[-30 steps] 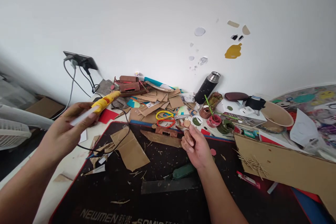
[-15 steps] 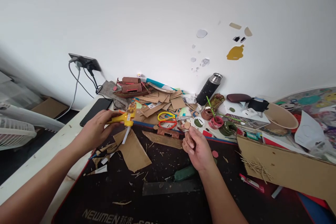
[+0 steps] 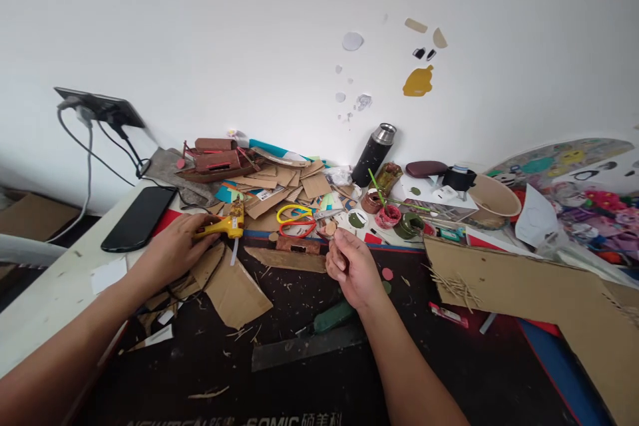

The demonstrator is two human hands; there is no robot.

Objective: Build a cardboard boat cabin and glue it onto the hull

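Observation:
A yellow hot glue gun (image 3: pixel 232 227), with a pale glue stick hanging out of it, is gripped in my left hand (image 3: pixel 180 239) over a bent piece of cardboard (image 3: pixel 237 291). Between the thumb and fingers of my right hand (image 3: pixel 353 265) is a small round cardboard disc (image 3: pixel 330 228); the other fingers curl inward. Just left of that hand lies a cardboard boat-shaped piece (image 3: pixel 287 259) with a brown-painted box part (image 3: pixel 298 245) at its upper edge. Scissors (image 3: pixel 295 219) with yellow and red handles rest behind it. A green-handled tool (image 3: pixel 332 316) and a clear ruler (image 3: pixel 304 346) lie below.
A brown model boat (image 3: pixel 214 163) stands at the back beside cardboard scraps (image 3: pixel 279 180). Paint jars (image 3: pixel 388 215), a black flask (image 3: pixel 373 156) and a bowl (image 3: pixel 494 196) line the rear. Sticks lie on a cardboard sheet (image 3: pixel 519 286) at right; a phone (image 3: pixel 137 219) lies left.
The view has turned to the right, so the scene sits further left. Both hands keep their holds on the glue gun and the cardboard disc, with little movement over the desk.

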